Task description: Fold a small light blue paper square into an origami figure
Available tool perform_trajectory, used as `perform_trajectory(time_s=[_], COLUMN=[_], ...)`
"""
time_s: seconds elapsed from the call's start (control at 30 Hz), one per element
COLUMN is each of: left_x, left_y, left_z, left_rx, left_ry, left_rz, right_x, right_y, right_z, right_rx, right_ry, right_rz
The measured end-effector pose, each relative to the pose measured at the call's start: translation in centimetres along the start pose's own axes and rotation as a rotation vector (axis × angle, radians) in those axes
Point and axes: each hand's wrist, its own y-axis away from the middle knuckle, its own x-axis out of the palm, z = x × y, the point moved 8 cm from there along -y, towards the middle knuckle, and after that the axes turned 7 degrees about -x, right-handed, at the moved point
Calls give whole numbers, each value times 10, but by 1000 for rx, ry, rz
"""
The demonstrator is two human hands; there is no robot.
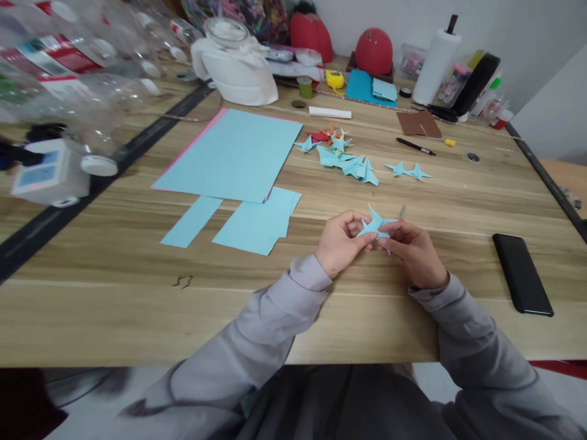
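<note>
A light blue folded paper star (376, 225) with several pointed tips is held between both hands above the wooden table. My left hand (342, 241) pinches its left side, the thumb pressed along the lower edge. From the other side, my right hand (415, 247) grips it with thumb and fingertips. Just behind my right hand a thin grey blade-like thing (403, 212) shows, its lower part hidden. Farther back lie two small joined blue paper stars (408, 170) and a loose heap of folded blue paper pieces (348, 164), with red and orange ones behind.
Blue sheets (233, 153) over pink paper and cut blue pieces (252, 223) lie left. A black phone (523, 275) is at the right. Beyond are a black pen (415, 146), brown paper (419, 124) and a paper roll (435, 67). Plastic bottles (92, 91) crowd the far left.
</note>
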Motion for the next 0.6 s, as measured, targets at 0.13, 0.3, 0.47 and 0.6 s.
perform_trajectory(time_s=[0.13, 0.3, 0.47, 0.6], left_x=[2, 2, 2, 2], left_y=[1, 2, 1, 2], left_z=[-1, -2, 0, 2], left_rx=[23, 32, 15, 8], left_ry=[-47, -65, -45, 11], left_rz=[-2, -10, 3, 12], right_x=[-3, -2, -4, -4], right_y=[0, 0, 1, 1], right_z=[-2, -2, 0, 0], right_rx=[-4, -7, -46, -69], right_ry=[17, 14, 62, 31], right_rz=[-30, -35, -45, -35])
